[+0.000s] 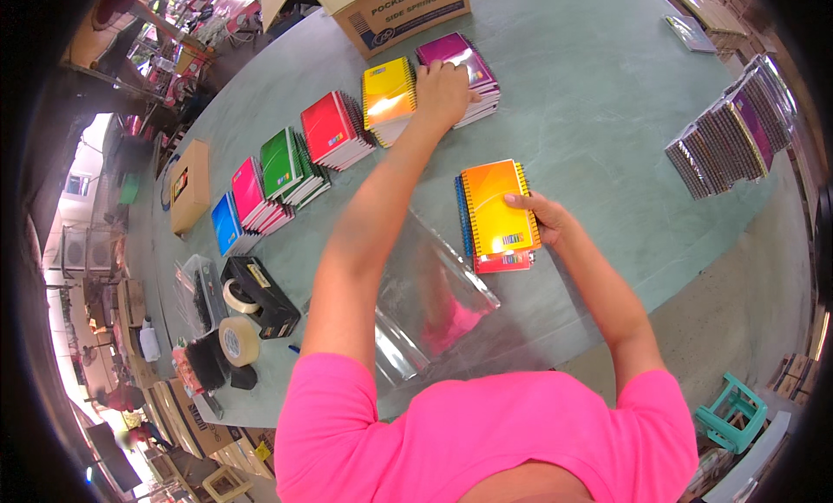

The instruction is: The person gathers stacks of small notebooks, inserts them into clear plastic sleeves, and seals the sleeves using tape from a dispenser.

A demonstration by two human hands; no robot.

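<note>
My left hand [444, 94] reaches to the far stack of purple spiral notebooks [460, 56]. Its fingers are bent over the top notebook's cover, partly hiding it. In my right hand [548, 218] is a small bundle of spiral notebooks, thumb on top. A yellow-orange notebook [499, 199] tops that bundle, with a red one [506, 262] and a blue edge [463, 217] showing beneath. Left of the purple stack stand yellow [388, 91], red [328, 126], green [282, 165], pink [249, 191] and blue [227, 221] notebook stacks in a slanting row.
Clear plastic sleeves [434, 303] lie before me on the grey-green table [590, 104]. Left are a black tape dispenser [265, 299], a tape roll [239, 341] and a cardboard piece [190, 186]. An open carton [403, 17] stands far back; wrapped notebooks [720, 147] are piled right.
</note>
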